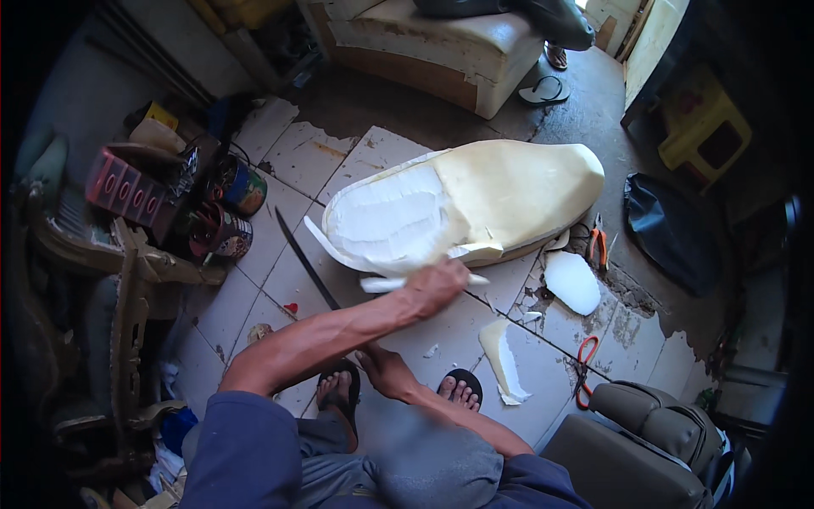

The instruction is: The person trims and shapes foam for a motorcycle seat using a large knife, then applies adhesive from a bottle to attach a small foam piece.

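Note:
A motorcycle-seat-shaped block of foam [526, 182] lies on the tiled floor before me. Its right part is cream and smooth; the left part shows a rough white cut surface, with a thin strip peeling from the left edge. My left hand [437, 288], slightly blurred, is closed at the near side of the block. A white strip of foam [386, 285] shows on both sides of its fist. Below the left forearm, my right hand [386, 373] grips a long dark knife [305, 259], its blade pointing up and left. The forearm hides part of the knife.
Foam offcuts [572, 282] [504, 360] lie at right, near orange-handled pliers [599, 244] and red-handled scissors [585, 369]. Tins of tools [222, 231] and a wooden frame [127, 271] stand left. Brown upholstered cushions [623, 441] sit lower right; a pale padded seat [424, 42] stands at the back.

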Motion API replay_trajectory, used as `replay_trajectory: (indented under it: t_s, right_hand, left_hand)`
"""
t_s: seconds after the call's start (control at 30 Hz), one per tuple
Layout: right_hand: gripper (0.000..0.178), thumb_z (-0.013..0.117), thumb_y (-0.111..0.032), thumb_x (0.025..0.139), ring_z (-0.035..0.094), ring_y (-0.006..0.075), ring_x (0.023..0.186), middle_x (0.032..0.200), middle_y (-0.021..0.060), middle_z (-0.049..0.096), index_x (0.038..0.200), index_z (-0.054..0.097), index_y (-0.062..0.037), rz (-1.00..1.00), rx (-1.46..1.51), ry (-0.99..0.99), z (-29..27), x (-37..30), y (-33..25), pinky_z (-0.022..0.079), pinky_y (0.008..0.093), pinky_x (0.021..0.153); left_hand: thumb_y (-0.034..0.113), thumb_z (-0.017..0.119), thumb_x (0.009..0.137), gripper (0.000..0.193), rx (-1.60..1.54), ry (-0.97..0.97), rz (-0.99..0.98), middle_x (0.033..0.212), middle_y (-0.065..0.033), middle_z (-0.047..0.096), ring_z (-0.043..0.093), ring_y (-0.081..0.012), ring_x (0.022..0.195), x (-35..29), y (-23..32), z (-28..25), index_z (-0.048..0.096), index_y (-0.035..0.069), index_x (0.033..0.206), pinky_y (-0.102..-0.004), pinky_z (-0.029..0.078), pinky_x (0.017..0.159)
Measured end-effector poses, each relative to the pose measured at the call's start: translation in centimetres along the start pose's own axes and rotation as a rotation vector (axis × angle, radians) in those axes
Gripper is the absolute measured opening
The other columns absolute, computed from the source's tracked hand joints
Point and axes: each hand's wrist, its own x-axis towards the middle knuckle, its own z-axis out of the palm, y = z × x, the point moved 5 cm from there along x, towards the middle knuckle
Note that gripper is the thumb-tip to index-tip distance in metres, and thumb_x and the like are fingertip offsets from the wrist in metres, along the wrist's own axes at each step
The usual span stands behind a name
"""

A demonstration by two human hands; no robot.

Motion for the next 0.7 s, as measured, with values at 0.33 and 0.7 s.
replay_trajectory:
  t_s: [0.33, 0.7]
  right_hand:
    - [0.056, 0.053, -0.025, 0.106, 0.055, 0.0256, 0.082, 0.098, 0.0155, 0.06, 0.157, 0.036, -0.0141, 0.295, 0.036, 0.286, -7.3, -4.3, -1.2, 0.044, 0.0399, 0.075]
    - [0.07, 0.051, -0.013, 0.105, 0.064, 0.0443, 0.122, 0.148, 0.0228, 0.056, 0.166, 0.018, -0.0209, 0.294, -0.328, 0.202, -10.2, -2.2, -16.1, 0.052, 0.0446, 0.101]
  left_hand:
    - [0.011, 0.072, 0.085, 0.041, -0.321, 0.367, 0.458, 0.114, -0.0186, 0.071, 0.07, -0.0325, 0.106, -6.3, 3.0, -15.3, 0.067, -0.001, 0.124, -0.0407, 0.059, 0.094]
    - [0.027, 0.074, 0.097, 0.039, -1.458, 0.918, -1.062, 0.099, -0.0062, 0.067, 0.06, -0.0098, 0.069, -17.7, -23.1, 2.6, 0.06, 0.001, 0.122, -0.027, 0.053, 0.055]
